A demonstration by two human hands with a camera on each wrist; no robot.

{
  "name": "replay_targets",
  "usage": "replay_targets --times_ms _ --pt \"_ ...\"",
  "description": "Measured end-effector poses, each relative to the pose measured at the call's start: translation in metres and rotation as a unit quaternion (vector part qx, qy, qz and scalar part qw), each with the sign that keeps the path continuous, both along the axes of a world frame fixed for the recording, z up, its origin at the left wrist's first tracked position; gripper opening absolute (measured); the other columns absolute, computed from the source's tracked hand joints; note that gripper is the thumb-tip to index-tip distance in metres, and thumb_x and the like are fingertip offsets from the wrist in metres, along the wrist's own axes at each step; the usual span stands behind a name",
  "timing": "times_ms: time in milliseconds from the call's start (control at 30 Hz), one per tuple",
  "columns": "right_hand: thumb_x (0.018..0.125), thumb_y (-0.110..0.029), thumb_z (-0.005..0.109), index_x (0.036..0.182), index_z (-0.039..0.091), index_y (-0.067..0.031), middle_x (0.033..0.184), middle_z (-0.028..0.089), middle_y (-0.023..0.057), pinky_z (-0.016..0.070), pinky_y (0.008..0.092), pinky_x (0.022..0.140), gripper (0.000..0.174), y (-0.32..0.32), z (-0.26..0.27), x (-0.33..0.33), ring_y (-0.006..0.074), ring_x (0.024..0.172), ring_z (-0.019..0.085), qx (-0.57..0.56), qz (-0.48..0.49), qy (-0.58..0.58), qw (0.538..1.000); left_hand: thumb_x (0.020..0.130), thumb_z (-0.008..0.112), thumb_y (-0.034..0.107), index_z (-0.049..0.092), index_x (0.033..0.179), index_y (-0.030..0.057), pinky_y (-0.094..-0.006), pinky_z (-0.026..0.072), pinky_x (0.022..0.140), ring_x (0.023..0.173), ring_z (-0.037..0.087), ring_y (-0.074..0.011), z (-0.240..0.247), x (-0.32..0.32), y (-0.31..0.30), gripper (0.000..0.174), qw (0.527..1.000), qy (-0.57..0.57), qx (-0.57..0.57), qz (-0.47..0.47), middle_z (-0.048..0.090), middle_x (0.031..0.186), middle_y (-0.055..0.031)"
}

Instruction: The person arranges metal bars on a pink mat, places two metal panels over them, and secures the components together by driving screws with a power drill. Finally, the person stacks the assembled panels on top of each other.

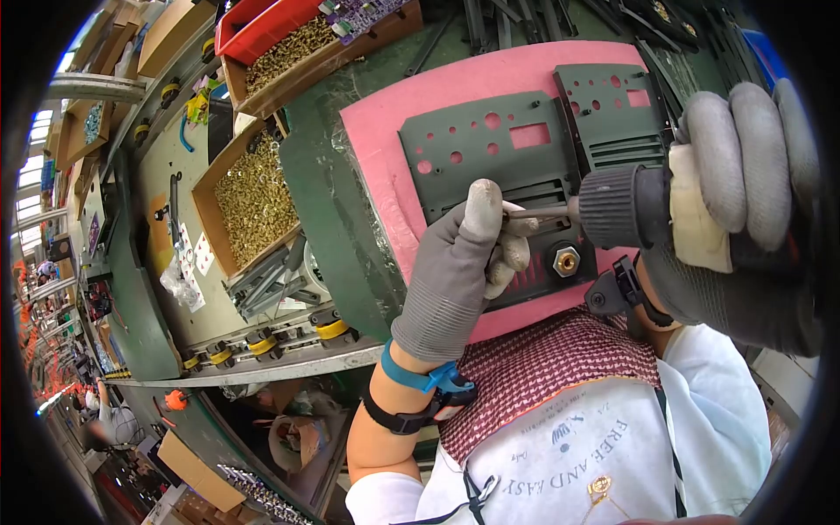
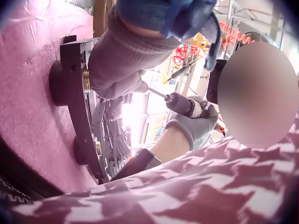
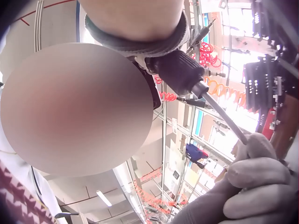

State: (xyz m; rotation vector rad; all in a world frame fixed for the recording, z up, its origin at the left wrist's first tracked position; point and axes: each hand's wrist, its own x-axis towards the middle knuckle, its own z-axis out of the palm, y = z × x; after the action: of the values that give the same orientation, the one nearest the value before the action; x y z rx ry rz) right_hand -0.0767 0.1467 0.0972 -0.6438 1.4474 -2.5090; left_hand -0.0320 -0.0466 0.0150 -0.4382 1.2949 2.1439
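In the head view the gloved right hand [image 1: 744, 192] grips a black power screwdriver [image 1: 621, 208], its shaft pointing left. At the bit's tip, the gloved left hand [image 1: 468, 254] pinches with thumb and fingers; whatever small piece lies between them is too hidden to tell. Below them lies a dark metal panel [image 1: 455, 179] with round and square holes, and a brass fitting in a nut [image 1: 566, 261] stands at its lower right. The left wrist view shows the panel [image 2: 77, 91] edge-on and the screwdriver [image 2: 180, 103] raised off it. In the right wrist view the shaft [image 3: 226, 116] reaches the left fingertips.
A second dark panel [image 1: 604, 96] lies alongside on the pink mat [image 1: 376, 131]. Left of the mat stand a cardboard box of brass parts [image 1: 254, 201] and a red bin [image 1: 254, 31] behind it. Dark strips [image 1: 503, 22] lie at the back. A person [image 1: 118, 424] is far left.
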Motion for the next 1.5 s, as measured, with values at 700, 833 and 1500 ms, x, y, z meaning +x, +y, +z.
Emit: replay_targets --times_ms 700,833,1500 --pt "0.09 -0.015 0.039 0.09 0.046 -0.0077 0.077 0.037 0.0017 0.0348 0.0238 0.06 0.01 0.016 -0.031 0.012 0.0091 0.064 0.039 0.078 -0.175 0.13 0.973 0.082 0.069 0.032 0.063 0.088 0.0135 -0.0295 0.0353 0.048 0.058 0.047 -0.0127 -0.032 0.074 -0.006 0.02 0.564 0.54 -0.609 -0.14 0.041 0.066 0.0012" --pt "0.09 -0.014 0.039 0.091 0.048 -0.0068 0.08 0.038 0.0018 0.0362 0.0238 0.056 0.011 0.025 -0.041 0.012 0.009 0.063 0.042 0.128 -0.148 0.164 0.967 0.081 0.07 0.031 0.063 0.089 0.013 -0.0288 0.034 0.047 0.057 0.046 -0.0126 -0.035 0.077 -0.009 0.021 0.557 0.542 -0.61 -0.153 0.041 0.065 0.0007" --pt "0.094 -0.018 0.051 0.085 0.047 -0.0068 0.074 0.043 0.0014 0.0429 0.0219 0.049 0.015 0.008 -0.045 0.012 0.0069 0.053 0.045 0.199 -0.053 0.103 0.973 0.072 0.072 0.022 0.065 0.088 0.0141 -0.032 0.0376 0.048 0.058 0.052 -0.0174 -0.037 0.068 -0.013 0.02 0.59 0.565 -0.549 -0.178 0.045 0.064 0.0006"
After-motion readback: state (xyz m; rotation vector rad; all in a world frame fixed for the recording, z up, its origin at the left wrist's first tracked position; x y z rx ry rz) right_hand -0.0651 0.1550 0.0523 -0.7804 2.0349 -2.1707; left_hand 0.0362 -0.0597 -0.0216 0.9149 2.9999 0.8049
